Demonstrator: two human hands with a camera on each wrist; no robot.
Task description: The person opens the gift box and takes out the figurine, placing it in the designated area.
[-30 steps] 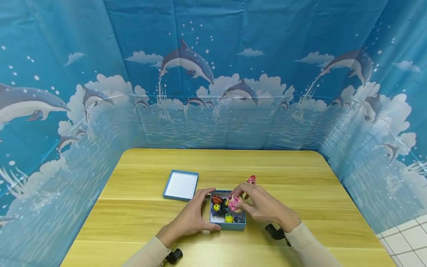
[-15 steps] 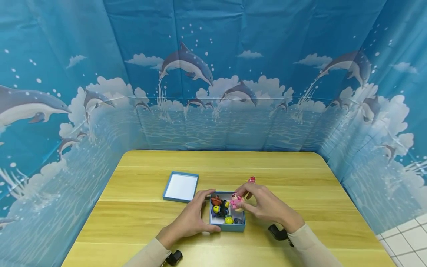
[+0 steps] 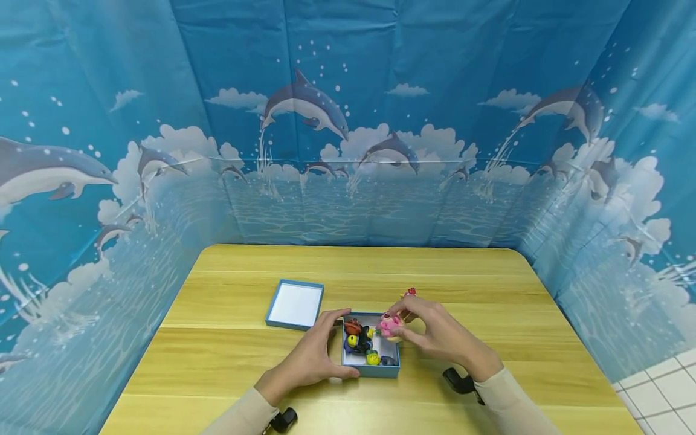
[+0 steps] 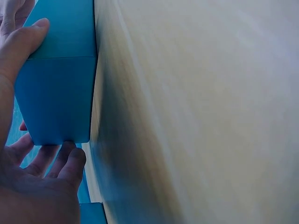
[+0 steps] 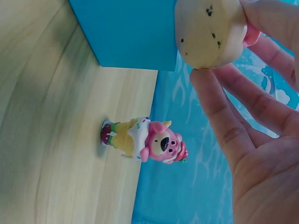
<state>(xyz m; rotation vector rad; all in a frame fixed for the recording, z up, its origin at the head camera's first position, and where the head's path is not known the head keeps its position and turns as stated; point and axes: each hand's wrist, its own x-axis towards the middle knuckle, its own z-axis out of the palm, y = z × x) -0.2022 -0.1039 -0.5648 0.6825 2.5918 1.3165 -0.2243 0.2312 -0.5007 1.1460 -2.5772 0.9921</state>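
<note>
My left hand [image 3: 309, 356] grips a blue box [image 3: 375, 371], thumb on the near wall and fingers along the far side. In the left wrist view, the fingers wrap the ends of the box [image 4: 58, 100]. Small figurines lie inside, including a brown one [image 3: 352, 327] and a yellow-headed one [image 3: 372, 358]. Over the box's right edge, my right hand [image 3: 443, 335] pinches a pink figurine [image 3: 390, 325]. Its speckled cream underside [image 5: 210, 35] faces the right wrist camera, between thumb and fingers.
Upright on the table behind my right hand is a pink bear figurine [image 5: 161, 142] with a red hat. A shallow blue lid [image 3: 296, 304], white inside, lies left of the box. A dolphin-print curtain [image 3: 353, 205] surrounds the wooden table [image 3: 228, 356].
My right hand has shifted slightly right with the pink figurine, from over the box's inside to its right edge. The left hand and the box stay where they were.
</note>
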